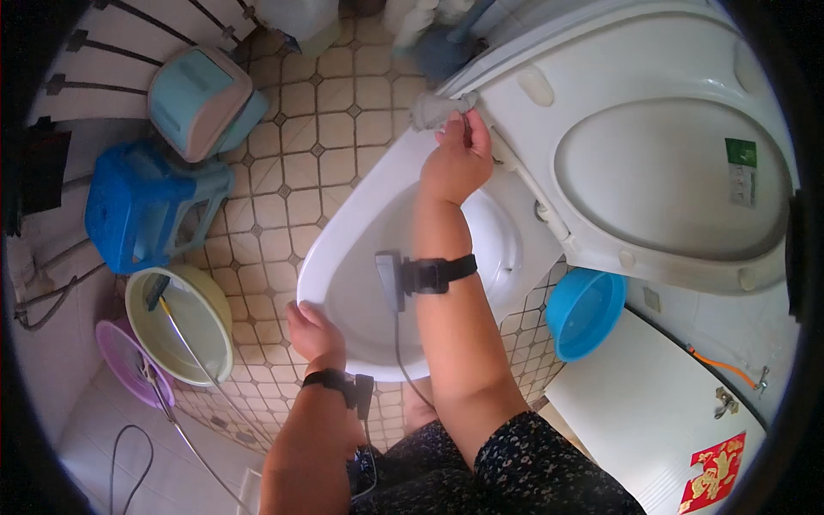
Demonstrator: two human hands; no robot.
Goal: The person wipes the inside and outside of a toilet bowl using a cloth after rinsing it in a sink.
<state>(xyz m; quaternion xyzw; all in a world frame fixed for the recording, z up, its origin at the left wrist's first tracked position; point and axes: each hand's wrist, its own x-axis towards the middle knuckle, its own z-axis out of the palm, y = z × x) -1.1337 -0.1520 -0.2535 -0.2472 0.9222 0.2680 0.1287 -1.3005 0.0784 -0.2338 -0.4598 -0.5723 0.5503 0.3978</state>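
Observation:
My right hand pinches a crumpled grey cloth above the far rim of a white toilet bowl, close to the seat hinge. At the bowl's near left rim rests my left hand, fingers on the edge and palm partly hidden. The toilet seat and lid stand raised at the right, with a green and white sticker on the lid. Each wrist wears a black strap with a small cabled device. My right forearm covers part of the bowl's inside.
A blue basin lies right of the toilet, near a white door. On the left are a blue plastic stool, a lidded bin, a pale green basin with a long-handled tool, and a purple basin.

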